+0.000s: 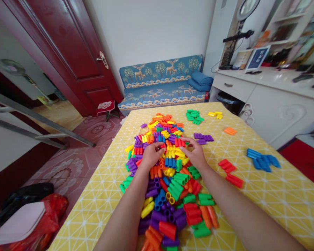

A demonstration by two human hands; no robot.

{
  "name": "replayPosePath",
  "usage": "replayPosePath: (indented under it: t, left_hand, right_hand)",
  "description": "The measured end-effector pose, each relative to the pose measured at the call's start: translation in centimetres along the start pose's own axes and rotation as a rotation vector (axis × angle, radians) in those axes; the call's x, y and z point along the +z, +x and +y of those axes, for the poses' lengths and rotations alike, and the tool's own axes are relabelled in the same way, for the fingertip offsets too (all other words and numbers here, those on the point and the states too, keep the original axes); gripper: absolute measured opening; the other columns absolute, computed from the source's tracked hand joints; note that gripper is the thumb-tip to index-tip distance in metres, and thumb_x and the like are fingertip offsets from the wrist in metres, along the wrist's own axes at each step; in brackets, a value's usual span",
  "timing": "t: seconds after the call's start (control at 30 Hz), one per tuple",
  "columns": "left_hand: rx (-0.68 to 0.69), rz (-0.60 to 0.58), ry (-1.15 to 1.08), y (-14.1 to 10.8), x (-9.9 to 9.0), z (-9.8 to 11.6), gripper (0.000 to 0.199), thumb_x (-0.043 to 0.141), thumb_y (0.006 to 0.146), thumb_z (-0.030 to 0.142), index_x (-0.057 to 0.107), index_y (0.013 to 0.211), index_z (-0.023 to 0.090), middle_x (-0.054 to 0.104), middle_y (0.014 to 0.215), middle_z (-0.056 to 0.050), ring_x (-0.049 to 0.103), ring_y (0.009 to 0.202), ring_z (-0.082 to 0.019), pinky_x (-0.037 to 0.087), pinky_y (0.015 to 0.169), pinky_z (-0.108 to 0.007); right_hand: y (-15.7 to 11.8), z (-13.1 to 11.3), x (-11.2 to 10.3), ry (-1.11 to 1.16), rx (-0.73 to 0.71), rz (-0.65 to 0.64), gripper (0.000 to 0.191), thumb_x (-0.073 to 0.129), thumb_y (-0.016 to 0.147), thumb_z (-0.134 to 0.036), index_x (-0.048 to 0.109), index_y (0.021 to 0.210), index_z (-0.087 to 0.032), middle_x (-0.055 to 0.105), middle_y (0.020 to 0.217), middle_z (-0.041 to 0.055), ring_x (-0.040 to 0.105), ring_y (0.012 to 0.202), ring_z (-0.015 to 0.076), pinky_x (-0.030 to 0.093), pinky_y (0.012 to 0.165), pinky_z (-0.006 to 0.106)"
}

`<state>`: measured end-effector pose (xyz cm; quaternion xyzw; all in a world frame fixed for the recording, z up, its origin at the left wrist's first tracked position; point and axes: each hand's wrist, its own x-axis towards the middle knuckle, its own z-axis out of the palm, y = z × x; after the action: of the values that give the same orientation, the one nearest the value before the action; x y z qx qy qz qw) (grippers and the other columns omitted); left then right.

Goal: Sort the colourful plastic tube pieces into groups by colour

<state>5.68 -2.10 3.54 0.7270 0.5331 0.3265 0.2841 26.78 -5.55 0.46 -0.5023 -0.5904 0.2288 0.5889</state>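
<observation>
A long heap of coloured plastic tube blocks runs down the middle of the table. Over its far half, my left hand has its fingers curled around a small red tube block. Opposite it, my right hand pinches a red tube block between thumb and fingers. Right of the heap lie sorted groups: green blocks, yellow blocks, purple blocks, an orange block, red blocks and blue blocks.
The table wears a yellow patterned cloth. Beyond it stands a blue sofa; a white dresser is at the right. On the left are a red door, a small stool, a metal ladder and bags on the floor.
</observation>
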Motion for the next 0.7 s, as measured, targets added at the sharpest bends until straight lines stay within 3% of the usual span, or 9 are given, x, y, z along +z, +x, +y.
replayPosePath:
  t: [0.1,0.2,0.33,0.47,0.57,0.7]
  left_hand:
    - [0.003,-0.005,-0.008,0.1,0.0,-0.2,0.036,0.064,0.080,0.029,0.073,0.111,0.014,0.070,0.073,-0.004,0.060,0.063,-0.013,0.043,0.056,-0.021]
    - [0.006,-0.017,-0.023,0.0,-0.1,-0.1,0.035,0.064,0.080,0.027,0.073,0.111,0.013,0.070,0.073,-0.004,0.060,0.063,-0.013,0.043,0.056,-0.021]
    - [-0.002,-0.007,-0.022,0.0,-0.1,0.1,0.034,0.065,0.079,0.027,0.073,0.109,0.014,0.070,0.073,-0.004,0.060,0.063,-0.014,0.044,0.056,-0.021]
    - [0.001,-0.018,-0.013,0.1,0.0,-0.2,0.036,0.064,0.080,0.029,0.072,0.112,0.014,0.071,0.074,-0.004,0.061,0.064,-0.014,0.045,0.057,-0.022]
    - [0.017,-0.011,-0.001,0.2,0.1,-0.6,0.036,0.063,0.081,0.030,0.073,0.112,0.015,0.071,0.075,-0.004,0.061,0.064,-0.014,0.045,0.058,-0.022]
    - [0.017,-0.011,-0.001,0.2,0.1,-0.5,0.035,0.063,0.080,0.031,0.073,0.110,0.015,0.071,0.076,-0.004,0.060,0.064,-0.014,0.045,0.058,-0.022]
  right_hand:
    - [0.5,-0.2,-0.6,0.012,0.044,0.027,0.032,0.066,0.075,-0.031,0.066,0.106,-0.022,0.069,0.115,0.0066,0.063,0.102,0.0233,0.047,0.083,0.036]
    - [1.6,-1.0,-2.9,-0.024,0.111,-0.017,0.031,0.066,0.073,-0.034,0.066,0.101,-0.021,0.071,0.106,0.0074,0.065,0.089,0.0222,0.050,0.077,0.035]
    - [1.7,-1.5,-9.0,-0.299,0.082,-0.086,0.026,0.068,0.071,-0.037,0.069,0.093,-0.022,0.073,0.097,0.0054,0.066,0.084,0.0224,0.051,0.078,0.037]
    - [-1.7,0.2,-14.6,-0.571,0.098,-0.071,0.026,0.064,0.075,-0.042,0.068,0.094,-0.025,0.073,0.096,0.0056,0.068,0.087,0.0259,0.052,0.079,0.041]
    - [-5.2,1.2,-16.5,-0.650,0.013,-0.078,0.032,0.061,0.080,-0.048,0.069,0.100,-0.024,0.069,0.114,0.0110,0.065,0.104,0.0305,0.051,0.091,0.047]
    - [-8.4,0.5,-16.3,-0.811,-0.143,-0.160,0.057,0.061,0.082,-0.056,0.057,0.132,-0.028,0.040,0.152,0.0110,0.038,0.138,0.0351,0.036,0.110,0.055]
